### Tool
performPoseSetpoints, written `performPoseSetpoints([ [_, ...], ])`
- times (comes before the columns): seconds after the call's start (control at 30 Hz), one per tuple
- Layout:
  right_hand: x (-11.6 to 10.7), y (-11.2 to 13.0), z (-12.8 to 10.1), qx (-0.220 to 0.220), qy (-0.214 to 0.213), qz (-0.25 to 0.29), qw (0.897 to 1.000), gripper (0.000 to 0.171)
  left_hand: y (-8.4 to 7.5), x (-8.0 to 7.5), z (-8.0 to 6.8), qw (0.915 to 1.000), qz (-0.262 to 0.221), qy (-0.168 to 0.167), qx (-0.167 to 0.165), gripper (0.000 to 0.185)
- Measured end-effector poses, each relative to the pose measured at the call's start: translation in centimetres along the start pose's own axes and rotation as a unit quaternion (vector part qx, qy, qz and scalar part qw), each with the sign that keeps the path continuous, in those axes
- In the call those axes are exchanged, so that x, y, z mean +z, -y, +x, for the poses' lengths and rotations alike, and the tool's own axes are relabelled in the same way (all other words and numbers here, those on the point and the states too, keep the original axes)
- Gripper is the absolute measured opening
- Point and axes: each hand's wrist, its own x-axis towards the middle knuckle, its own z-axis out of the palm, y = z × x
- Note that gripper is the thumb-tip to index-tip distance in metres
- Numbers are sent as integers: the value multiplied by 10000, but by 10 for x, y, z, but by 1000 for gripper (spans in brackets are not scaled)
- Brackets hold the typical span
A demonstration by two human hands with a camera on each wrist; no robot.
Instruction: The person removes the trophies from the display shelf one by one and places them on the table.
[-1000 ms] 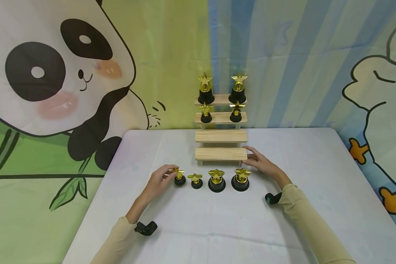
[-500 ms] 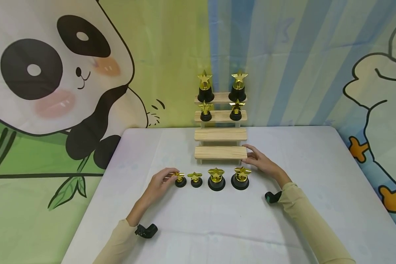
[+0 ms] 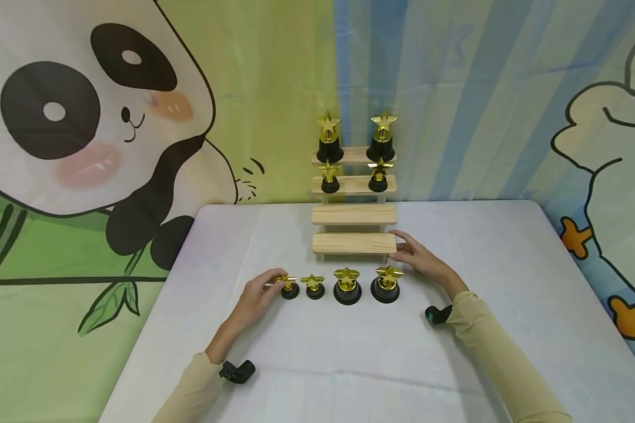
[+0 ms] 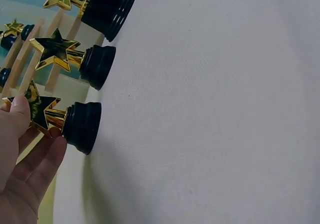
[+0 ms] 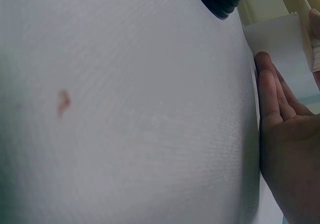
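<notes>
Four star trophies already stand on the two far, upper steps of the wooden stand; its two near steps are bare, and four more wait in a row on the white table — so the job looks about half done. The left hand pinches the small trophy at the row's left end, on the table. The right hand rests relaxed against the lowest step's right end. Behind hangs a panda backdrop.

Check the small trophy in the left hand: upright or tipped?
Upright: the small trophy stands base-down on the table, its star pinched by the left hand.
</notes>
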Motion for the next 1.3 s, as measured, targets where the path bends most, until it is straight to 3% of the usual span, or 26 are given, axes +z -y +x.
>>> performPoseSetpoints([
  [0.8, 0, 1, 1, -51, 53, 69, 9999, 75, 0, 3, -1, 9999, 8, -99, 45, 24],
  [1.03, -1, -1, -1, -112, 49, 134, 9998, 72, 0, 4, -1, 10000, 35, 6, 32, 27],
  [1.17, 0, 0, -1, -59, 15, 100, 9999, 74, -1, -3, -2, 9995, 147, 196, -177, 33],
  [1.3, 0, 2, -1, -28, 0, 69, 10000, 76, -7, -16, 8, 9990, 289, 61, -333, 37],
])
